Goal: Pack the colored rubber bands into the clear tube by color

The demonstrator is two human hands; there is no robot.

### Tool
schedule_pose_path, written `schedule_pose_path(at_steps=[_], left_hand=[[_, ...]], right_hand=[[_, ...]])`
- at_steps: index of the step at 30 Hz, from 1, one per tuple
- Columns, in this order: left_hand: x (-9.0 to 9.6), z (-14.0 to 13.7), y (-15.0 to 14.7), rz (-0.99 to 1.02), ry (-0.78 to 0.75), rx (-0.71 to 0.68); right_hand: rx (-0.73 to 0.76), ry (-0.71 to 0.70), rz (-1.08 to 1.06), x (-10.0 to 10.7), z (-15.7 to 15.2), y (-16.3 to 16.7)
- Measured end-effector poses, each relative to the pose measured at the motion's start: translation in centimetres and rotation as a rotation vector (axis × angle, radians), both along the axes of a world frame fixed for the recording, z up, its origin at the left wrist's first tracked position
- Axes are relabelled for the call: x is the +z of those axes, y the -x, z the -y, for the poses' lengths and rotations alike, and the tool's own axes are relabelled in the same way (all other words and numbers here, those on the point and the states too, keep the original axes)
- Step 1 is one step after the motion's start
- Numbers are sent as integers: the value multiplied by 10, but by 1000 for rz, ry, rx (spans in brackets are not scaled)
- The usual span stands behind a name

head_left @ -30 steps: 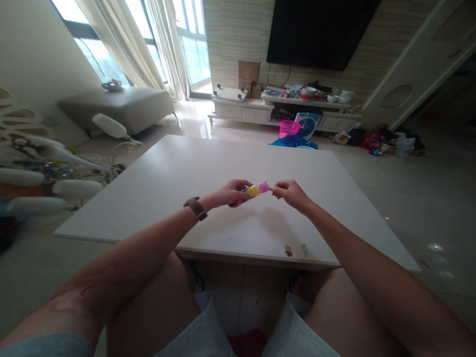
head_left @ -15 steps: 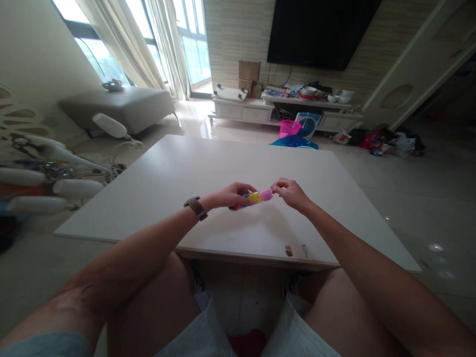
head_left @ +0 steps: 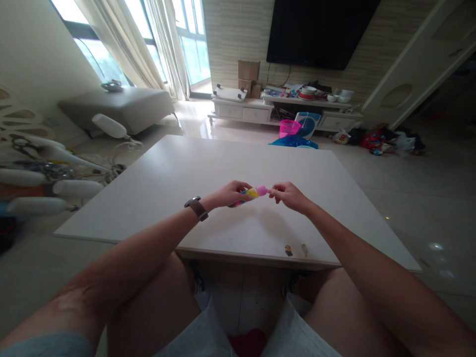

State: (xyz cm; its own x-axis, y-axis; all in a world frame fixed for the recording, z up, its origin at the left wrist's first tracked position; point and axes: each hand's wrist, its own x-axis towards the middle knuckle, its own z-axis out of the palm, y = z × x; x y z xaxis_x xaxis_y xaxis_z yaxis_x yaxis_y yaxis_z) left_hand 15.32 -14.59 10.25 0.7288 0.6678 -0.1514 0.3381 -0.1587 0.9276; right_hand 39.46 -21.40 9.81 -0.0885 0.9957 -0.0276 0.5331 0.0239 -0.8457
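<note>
My left hand [head_left: 232, 193] is wrapped round a small colourful tube [head_left: 252, 193], held tilted above the white table [head_left: 208, 163]. Its printed body shows yellow and blue, and a rounded pink end [head_left: 262, 190] points right. The fingers hide part of the body, so its exact kind is unclear. At the tip of that pink end, my right hand [head_left: 288, 195] has thumb and forefinger pinched together. Near the front edge of the table lie a little yellow and blue cartoon figure [head_left: 288, 250] and a small pale clip-like piece [head_left: 304, 250].
Beyond the table stand a pink basket [head_left: 289, 128] and a blue plastic bag [head_left: 293, 142]. A low white cabinet [head_left: 241, 113] with bowls and boxes runs along the wall under a television [head_left: 322, 32]. White lamp arms [head_left: 67, 188] crowd the left side.
The pink end of the tube has shifted slightly left and up. My right hand has moved a little left with it, its fingertips still at the pink tip.
</note>
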Motion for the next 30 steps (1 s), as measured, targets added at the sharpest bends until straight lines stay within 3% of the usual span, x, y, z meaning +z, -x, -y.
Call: schedule_pose_path(at_steps=[7, 13, 20, 30], left_hand=[[6, 3, 3, -4, 29, -133], [13, 7, 2, 69, 86, -71], [1, 1, -1, 46, 36, 14], [5, 3, 2, 17, 24, -128]], right_hand=[[-64, -103, -44, -1, -3, 1], [-53, -80, 107, -5, -4, -1], [-32, -41, 90, 2, -1, -2], [-111, -168, 56, -3, -4, 0]])
